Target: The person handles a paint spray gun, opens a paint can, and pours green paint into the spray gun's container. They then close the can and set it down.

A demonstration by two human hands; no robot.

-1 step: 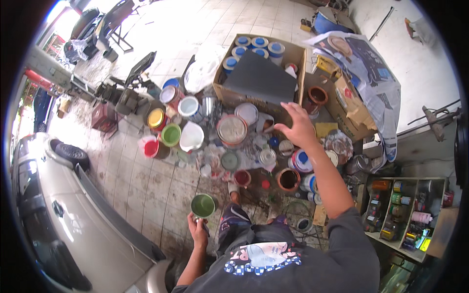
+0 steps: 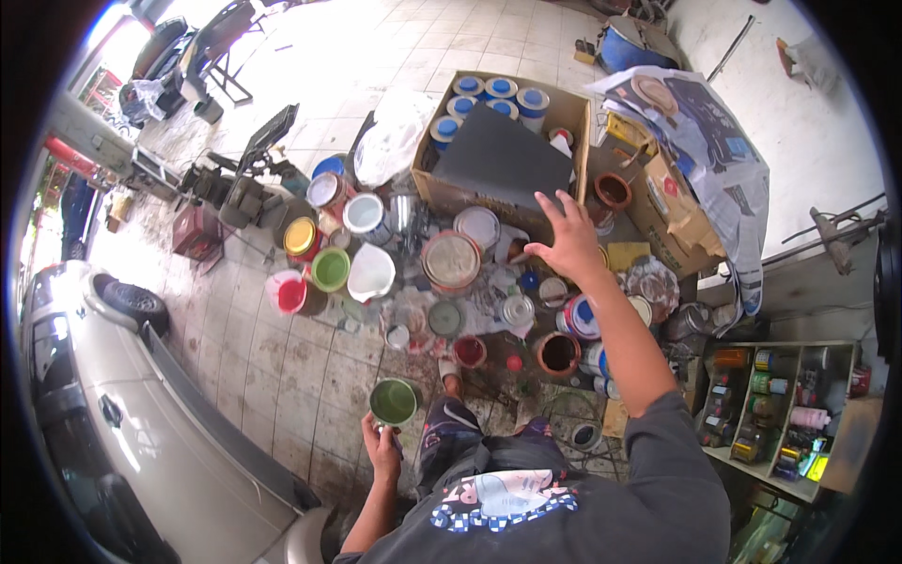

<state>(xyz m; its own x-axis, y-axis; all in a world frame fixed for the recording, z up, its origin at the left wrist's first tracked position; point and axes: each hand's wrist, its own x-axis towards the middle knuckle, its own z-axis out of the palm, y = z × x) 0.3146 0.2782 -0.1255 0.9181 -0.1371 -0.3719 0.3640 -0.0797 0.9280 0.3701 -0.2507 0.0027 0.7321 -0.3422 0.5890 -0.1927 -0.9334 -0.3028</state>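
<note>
Green cup (image 2: 395,402): gripped low at left in the left hand (image 2: 383,453), with fingers curled; probably light, stiff, slick if wet, best held level by its near side. Farther out, with right hand (image 2: 575,248) spread and empty, near the cardboard box (image 2: 451,191).

A dark grey, short-sleeved shirt (image 2: 648,512) is worn, marked with a pale print (image 2: 507,489) edged in blue-and-white checks (image 2: 512,515); at eleven o'clock from it, dark patterned legwear (image 2: 446,425) is seen.
</note>
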